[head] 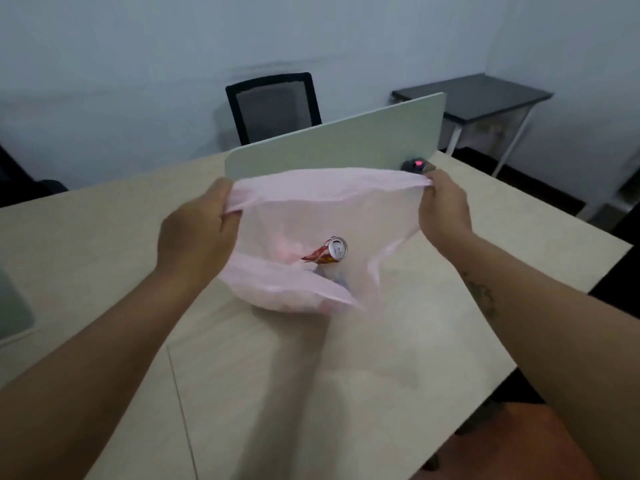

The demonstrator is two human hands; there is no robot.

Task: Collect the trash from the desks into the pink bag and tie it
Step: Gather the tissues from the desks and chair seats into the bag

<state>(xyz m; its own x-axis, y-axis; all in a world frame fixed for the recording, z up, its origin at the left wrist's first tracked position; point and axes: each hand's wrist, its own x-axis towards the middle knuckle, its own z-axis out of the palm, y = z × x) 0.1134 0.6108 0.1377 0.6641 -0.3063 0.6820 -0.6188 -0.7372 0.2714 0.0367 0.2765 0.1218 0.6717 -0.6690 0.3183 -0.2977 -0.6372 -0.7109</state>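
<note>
Pink bag (304,209), thin crinkly see-through plastic, stretched wide open above pale wood-grain tabletop (104,244). Left hand (197,233) fisted tight on left rim, right hand (443,209) pinching right rim, film bunched into ropey folds at both grips. Crushed red-and-silver can (329,252) lying down inside bag, shiny round top facing up. Flat rounded-corner divider panel (346,143) just behind.

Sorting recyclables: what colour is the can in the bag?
The can is red with a silver top, seen in the head view.
</note>
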